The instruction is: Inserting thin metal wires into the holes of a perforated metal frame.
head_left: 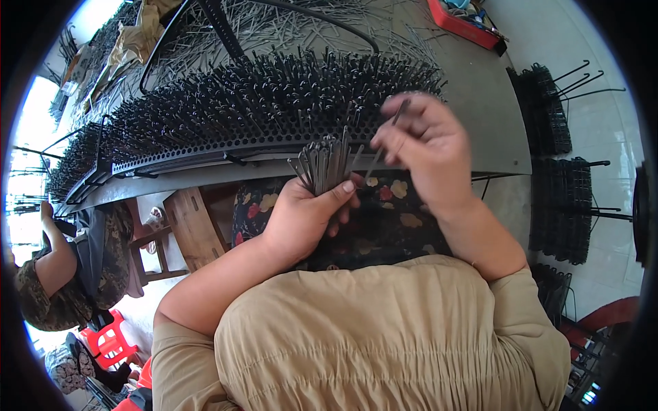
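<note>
Hand work at the near edge of a grey desk (490,120); the step looks to be taking thin metal rods singly from a held bunch and setting them into the rack, though that is a judgement from the layout alone.

Left grip (307,214): fingers wrapped about a bunch of rods (322,163), thumb across its near end; the rods stick up and fan a little toward the far side, tips uneven, just short of the rack's near rim; the bunch is held clear of the desk, above a dark floral cloth (411,222) on the lap.

Right grip (433,142): narrow, thumb and fingers pinched on what seems one rod (400,114); some blur here; the rod slants, far end above the fingers, near end down to the left, close beside the bunch; whether it touches cannot be told.

Far of both, a long perforated rack (205,162) crowded with upright, hook-tipped rods (295,89); loose rods (291,31) strewn beyond it.

Next move probably calls for lining the single rod up with a free hole, left grip kept firm so the bunch does not spread.
</note>
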Demonstrator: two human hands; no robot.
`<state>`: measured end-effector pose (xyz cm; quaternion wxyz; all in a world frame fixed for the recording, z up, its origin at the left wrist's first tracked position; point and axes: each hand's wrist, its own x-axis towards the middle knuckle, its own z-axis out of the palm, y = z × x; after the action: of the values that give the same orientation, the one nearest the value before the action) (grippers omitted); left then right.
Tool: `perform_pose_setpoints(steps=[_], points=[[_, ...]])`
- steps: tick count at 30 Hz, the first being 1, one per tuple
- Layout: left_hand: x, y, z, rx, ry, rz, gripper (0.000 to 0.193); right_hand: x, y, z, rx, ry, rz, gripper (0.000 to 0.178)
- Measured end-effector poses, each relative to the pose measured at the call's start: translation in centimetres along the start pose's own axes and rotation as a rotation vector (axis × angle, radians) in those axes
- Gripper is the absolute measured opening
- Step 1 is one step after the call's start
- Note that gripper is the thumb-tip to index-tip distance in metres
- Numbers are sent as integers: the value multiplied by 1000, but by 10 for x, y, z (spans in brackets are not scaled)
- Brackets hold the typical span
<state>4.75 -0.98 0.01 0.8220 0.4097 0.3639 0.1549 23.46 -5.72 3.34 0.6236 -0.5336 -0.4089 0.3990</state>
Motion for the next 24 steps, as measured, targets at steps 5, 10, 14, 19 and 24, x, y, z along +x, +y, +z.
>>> perform_pose_setpoints(steps=[5, 10, 14, 19, 24], points=[[8, -13, -4, -12, -50, -50, 22, 19, 22, -14, -640, 174, -707, 48], [8, -15, -1, 46, -32, -43, 25, 29, 34, -15, -743, 128, -938, 45], [8, -17, -4, 40, -32, -31, 19, 32, 16, -12, -926, 126, -991, 41], [9, -17, -3, 60, -14, -49, 12, 30, 23, -16, -889, 110, -1048, 40], [10, -18, -4, 51, -14, -45, 12, 32, 17, -16, -1031, 118, -1006, 30]])
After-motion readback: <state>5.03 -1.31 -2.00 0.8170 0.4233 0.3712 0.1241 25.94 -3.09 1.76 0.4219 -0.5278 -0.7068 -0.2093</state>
